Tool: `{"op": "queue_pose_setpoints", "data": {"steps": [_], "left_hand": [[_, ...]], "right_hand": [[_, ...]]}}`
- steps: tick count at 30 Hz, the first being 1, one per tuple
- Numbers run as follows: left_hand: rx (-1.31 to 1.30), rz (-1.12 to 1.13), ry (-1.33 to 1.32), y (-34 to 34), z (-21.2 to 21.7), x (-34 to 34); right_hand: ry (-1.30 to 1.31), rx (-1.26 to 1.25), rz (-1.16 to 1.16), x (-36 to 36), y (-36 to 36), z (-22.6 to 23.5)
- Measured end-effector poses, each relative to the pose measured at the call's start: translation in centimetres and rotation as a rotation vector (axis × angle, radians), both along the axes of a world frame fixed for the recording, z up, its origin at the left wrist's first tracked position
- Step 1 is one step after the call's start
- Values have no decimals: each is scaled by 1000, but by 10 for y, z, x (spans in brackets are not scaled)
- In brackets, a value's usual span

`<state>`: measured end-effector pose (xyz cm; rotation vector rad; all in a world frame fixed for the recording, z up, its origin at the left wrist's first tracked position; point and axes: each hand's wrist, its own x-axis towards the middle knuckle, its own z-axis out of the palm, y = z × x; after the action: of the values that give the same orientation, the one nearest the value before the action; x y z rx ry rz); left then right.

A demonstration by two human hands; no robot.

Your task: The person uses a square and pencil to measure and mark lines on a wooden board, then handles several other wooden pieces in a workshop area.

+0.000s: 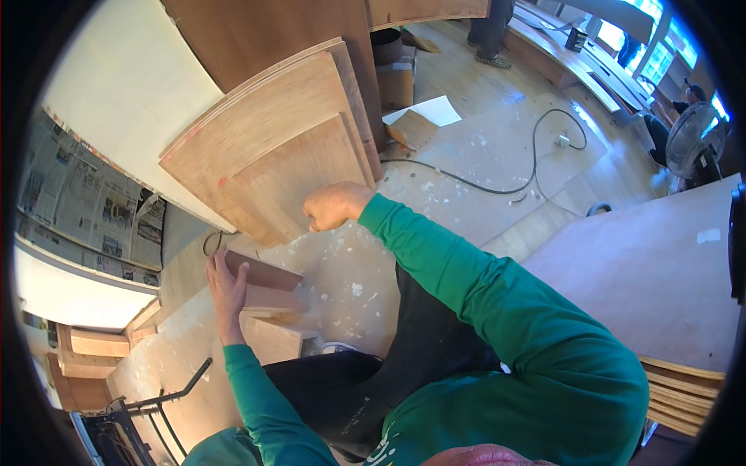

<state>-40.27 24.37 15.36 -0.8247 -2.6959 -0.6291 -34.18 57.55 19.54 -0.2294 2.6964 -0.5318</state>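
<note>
At ten o'clock, your left hand [227, 289] lies spread against the outer end of the brown board [266, 270]; uneven pressure could tip it. Its long axis runs roughly ten to four, free end toward four. Farther, at eleven, your right hand [336, 207] is curled, grip unclear, before plywood sheets [260, 116] that a knock might dislodge.

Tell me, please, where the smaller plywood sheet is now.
In the head view, the smaller plywood sheet is left of centre in the upper half, in front of the larger plywood sheets, partly covered by the right hand.
</note>
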Motion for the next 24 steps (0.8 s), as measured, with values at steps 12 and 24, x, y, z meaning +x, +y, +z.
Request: {"op": "queue_pose_setpoints", "data": {"steps": [12,24], "left_hand": [[-15,2,-27,3,-6,-8],[-38,22,-31,0,-8,-9]], "right_hand": [[59,18,-36,32,24,11],[77,-2,-32,32,25,21]]}}
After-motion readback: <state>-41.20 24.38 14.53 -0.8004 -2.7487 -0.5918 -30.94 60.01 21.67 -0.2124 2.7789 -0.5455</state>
